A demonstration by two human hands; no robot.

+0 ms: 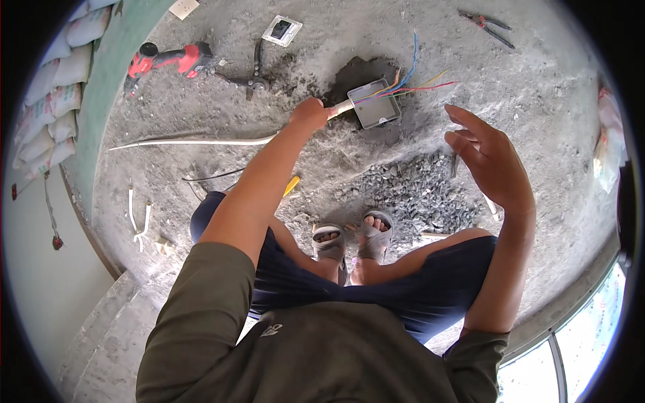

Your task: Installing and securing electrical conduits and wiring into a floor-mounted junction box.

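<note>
My left hand [310,114] is closed around a white conduit [342,106] at the edge of a grey junction box [377,113], which sits on a dark damp patch of the rough floor. Coloured wires [404,86] (blue, red, green, yellow and others) fan out from the conduit across the box. My right hand [488,161] is raised to the right of the box, fingers curved and apart. A thin dark item [455,166] shows just beyond my thumb, too unclear to name.
A red cordless tool [190,58], dark cutters [256,82], a switch plate [282,30] and pliers [485,24] lie around the box. Gravel [410,188] and a long white pipe [188,142] are nearer. Sacks [66,101] are stacked left; a curved window [579,336] is at lower right.
</note>
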